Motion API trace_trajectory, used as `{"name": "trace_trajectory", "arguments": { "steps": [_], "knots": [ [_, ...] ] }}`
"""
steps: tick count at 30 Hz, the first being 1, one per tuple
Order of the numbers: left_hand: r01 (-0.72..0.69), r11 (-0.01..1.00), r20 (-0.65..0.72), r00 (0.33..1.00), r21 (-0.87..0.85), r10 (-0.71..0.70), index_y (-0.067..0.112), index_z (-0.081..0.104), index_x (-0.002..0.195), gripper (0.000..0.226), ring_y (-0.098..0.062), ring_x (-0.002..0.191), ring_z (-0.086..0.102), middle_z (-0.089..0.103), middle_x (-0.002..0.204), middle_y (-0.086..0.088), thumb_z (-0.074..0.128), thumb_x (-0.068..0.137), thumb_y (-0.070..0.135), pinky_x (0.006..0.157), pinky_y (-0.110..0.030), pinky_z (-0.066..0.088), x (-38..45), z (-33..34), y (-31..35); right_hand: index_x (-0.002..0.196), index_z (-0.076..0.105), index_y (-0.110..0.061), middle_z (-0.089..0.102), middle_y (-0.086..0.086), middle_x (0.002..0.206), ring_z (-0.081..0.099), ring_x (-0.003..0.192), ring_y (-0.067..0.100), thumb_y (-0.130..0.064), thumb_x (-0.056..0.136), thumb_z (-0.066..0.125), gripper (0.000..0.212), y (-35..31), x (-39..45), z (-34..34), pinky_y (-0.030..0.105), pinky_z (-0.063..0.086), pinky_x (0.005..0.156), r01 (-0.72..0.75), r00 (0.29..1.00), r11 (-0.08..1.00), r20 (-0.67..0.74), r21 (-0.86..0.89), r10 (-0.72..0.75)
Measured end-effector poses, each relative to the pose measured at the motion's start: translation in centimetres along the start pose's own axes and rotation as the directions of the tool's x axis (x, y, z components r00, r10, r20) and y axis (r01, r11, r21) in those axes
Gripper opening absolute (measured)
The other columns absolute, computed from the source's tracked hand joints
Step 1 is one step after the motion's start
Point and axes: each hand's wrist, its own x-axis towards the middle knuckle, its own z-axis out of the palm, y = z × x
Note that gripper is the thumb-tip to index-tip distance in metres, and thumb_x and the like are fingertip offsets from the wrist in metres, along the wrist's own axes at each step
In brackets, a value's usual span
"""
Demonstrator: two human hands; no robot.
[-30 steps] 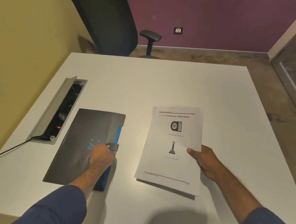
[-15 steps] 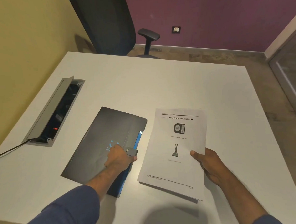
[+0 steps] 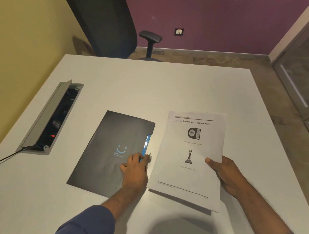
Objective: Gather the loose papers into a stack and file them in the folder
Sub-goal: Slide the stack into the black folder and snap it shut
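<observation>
A stack of white printed papers (image 3: pixel 188 177), top sheet headed "Awards and Achievements", hovers just above the white table (image 3: pixel 151 85) on the right. My right hand (image 3: pixel 227 173) grips the stack's right edge, thumb on top. To its left lies a closed dark grey folder (image 3: pixel 107 150) with a light blue smile logo and a blue inner edge. My left hand (image 3: pixel 136 167) rests on the folder's right edge, fingers pinching its small clasp tab there. The tab looks blurred and mostly hidden by my fingers.
An open cable box (image 3: pixel 52 120) with a raised grey lid is sunk into the table at the left, and a black cord runs off its near end. A dark office chair (image 3: pixel 108 22) stands beyond the far edge. A glass door is at the right.
My left hand has slid the folder rightward until it lies close beside the papers, and the clasp tab now looks lifted. My right hand has kept holding the stack almost still.
</observation>
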Motion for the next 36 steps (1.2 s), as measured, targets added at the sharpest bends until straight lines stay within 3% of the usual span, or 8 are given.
{"name": "trace_trajectory", "arguments": {
  "steps": [5, 12, 15, 18, 21, 26, 30, 36],
  "knots": [
    [-0.193, 0.977, 0.122, 0.976, 0.092, 0.182, 0.036, 0.045, 0.11, 0.028, -0.02, 0.09, 0.036, 0.042, 0.114, 0.009, 0.044, 0.082, 0.035, 0.069, -0.038, 0.028, -0.3, -0.3, -0.1, 0.106, 0.069, -0.012, 0.075, 0.005, 0.102, 0.071, 0.093, 0.026, -0.004, 0.089, 0.064, 0.019, -0.7, 0.2, 1.4, 0.038, 0.054, 0.083, 0.041, 0.999, 0.999, 0.027, 0.017, -0.042],
    [-0.259, 0.958, 0.195, 0.953, 0.124, 0.233, 0.029, 0.052, 0.113, 0.027, -0.024, 0.102, 0.044, 0.047, 0.118, 0.001, 0.044, 0.087, 0.03, 0.07, -0.039, 0.035, 0.9, -1.2, 0.9, 0.098, 0.069, -0.01, 0.074, 0.007, 0.091, 0.069, 0.081, 0.026, -0.004, 0.089, 0.066, 0.012, 0.9, 1.0, 1.8, 0.04, 0.056, 0.08, 0.086, 0.995, 0.975, -0.034, -0.207, -0.095],
    [-0.115, 0.974, 0.14, 0.986, 0.195, 0.088, 0.034, 0.045, 0.126, 0.045, -0.029, 0.113, 0.044, 0.043, 0.129, -0.003, 0.057, 0.083, 0.042, 0.082, -0.045, 0.044, 0.7, -1.6, 0.2, 0.096, 0.071, -0.006, 0.074, 0.012, 0.088, 0.066, 0.078, 0.027, -0.007, 0.089, 0.064, 0.01, 2.2, 1.4, 1.6, 0.044, 0.054, 0.083, 0.107, 0.986, 0.907, -0.077, -0.407, -0.151],
    [0.11, 0.986, 0.224, 0.965, 0.128, -0.137, 0.029, 0.03, 0.142, 0.08, -0.044, 0.136, 0.029, 0.027, 0.149, -0.01, 0.055, 0.076, 0.068, 0.103, -0.057, 0.038, 0.6, -2.0, -0.6, 0.087, 0.07, -0.004, 0.073, 0.018, 0.081, 0.061, 0.069, 0.027, -0.01, 0.089, 0.063, 0.01, 2.8, 1.2, 1.7, 0.035, 0.049, 0.068, 0.156, 0.966, 0.823, -0.088, -0.546, -0.241],
    [0.114, 0.983, 0.302, 0.941, 0.147, -0.154, 0.023, 0.027, 0.147, 0.092, -0.049, 0.138, 0.028, 0.02, 0.156, -0.013, 0.057, 0.075, 0.073, 0.108, -0.059, 0.036, 1.0, -2.5, -0.8, 0.074, 0.063, -0.001, 0.059, 0.009, 0.059, 0.049, 0.058, 0.025, -0.01, 0.089, 0.061, 0.017, 3.0, 0.8, 1.8, 0.031, 0.038, 0.055, 0.209, 0.942, 0.743, -0.074, -0.636, -0.328],
    [0.079, 0.996, 0.339, 0.937, 0.039, -0.088, 0.02, 0.042, 0.129, 0.073, -0.035, 0.117, 0.056, 0.044, 0.143, -0.013, 0.067, 0.072, 0.057, 0.102, -0.045, 0.049, 1.4, -4.3, 0.0, 0.059, 0.054, -0.023, 0.049, -0.007, 0.051, 0.043, 0.052, 0.017, -0.008, 0.089, 0.061, 0.034, 3.5, -0.4, 2.8, 0.03, 0.035, 0.053, 0.231, 0.925, 0.76, -0.104, -0.608, -0.365],
    [-0.019, 0.999, 0.301, 0.953, -0.032, 0.028, 0.02, 0.047, 0.119, 0.038, -0.017, 0.079, 0.058, 0.068, 0.104, -0.003, 0.06, 0.085, 0.034, 0.075, -0.029, 0.052, 0.9, -5.5, 0.7, 0.077, 0.065, -0.004, 0.067, 0.025, 0.074, 0.051, 0.062, 0.022, -0.011, 0.09, 0.061, 0.016, 4.1, -1.5, 3.2, 0.032, 0.04, 0.059, 0.189, 0.945, 0.861, -0.151, -0.473, -0.29],
    [-0.23, 0.925, 0.29, 0.947, 0.301, 0.141, 0.01, 0.062, 0.11, 0.02, -0.027, 0.097, 0.066, 0.062, 0.117, -0.011, 0.047, 0.098, 0.01, 0.08, -0.034, 0.051, 1.2, -7.3, 2.4, 0.078, 0.069, -0.022, 0.073, 0.0, 0.078, 0.066, 0.069, 0.021, -0.01, 0.09, 0.064, 0.017, 2.7, -3.1, 3.8, 0.032, 0.051, 0.066, 0.197, 0.964, 0.943, -0.124, -0.268, -0.237]
  ]
}}
